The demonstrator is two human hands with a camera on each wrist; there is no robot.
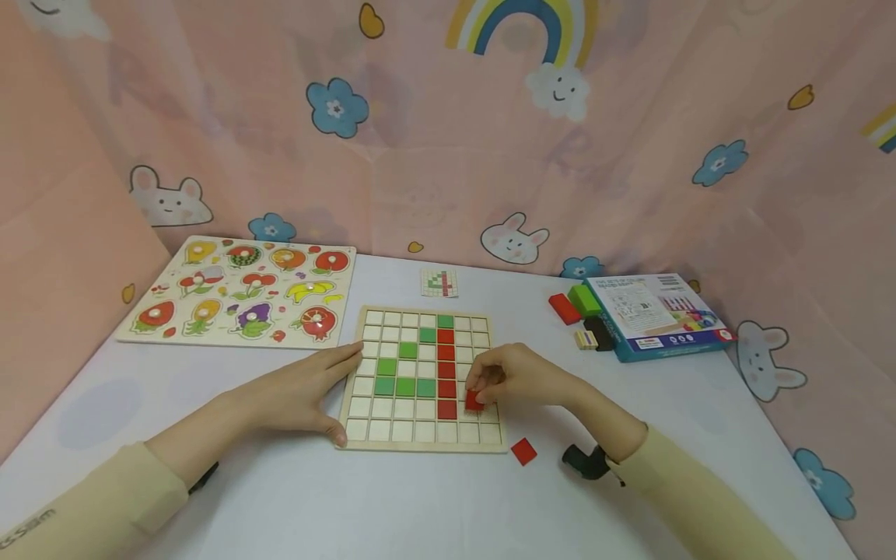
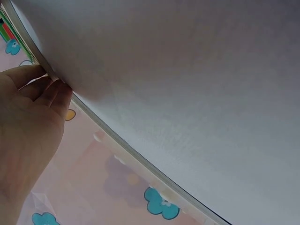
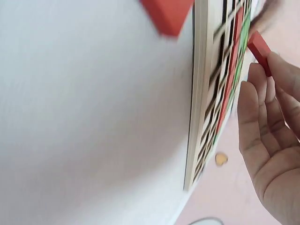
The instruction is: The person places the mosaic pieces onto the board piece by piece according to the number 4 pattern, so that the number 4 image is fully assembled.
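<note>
A wooden grid board [image 1: 420, 446] lies on the white table, with several green and red square tiles set in its cells. Five is avoided here: a column of red tiles [image 1: 446, 370] runs down right of the middle, and green tiles [image 1: 404, 386] lie to its left. Between thumb and fingers my right hand [image 1: 521, 377] pinches a red tile [image 1: 473, 401], tilted over the board's lower right cells; the right wrist view also shows this red tile [image 3: 260, 51]. My left hand [image 1: 297, 393] rests against the board's left edge, fingers extended and thumb by the lower left corner.
One loose red tile [image 1: 523, 451] lies right of the board. A small pattern card [image 1: 439, 283] sits behind it. At back left is a fruit knob puzzle [image 1: 238, 295]; at back right, a boxed set [image 1: 658, 315] beside red [image 1: 564, 309], green [image 1: 584, 300] and black pieces [image 1: 599, 333].
</note>
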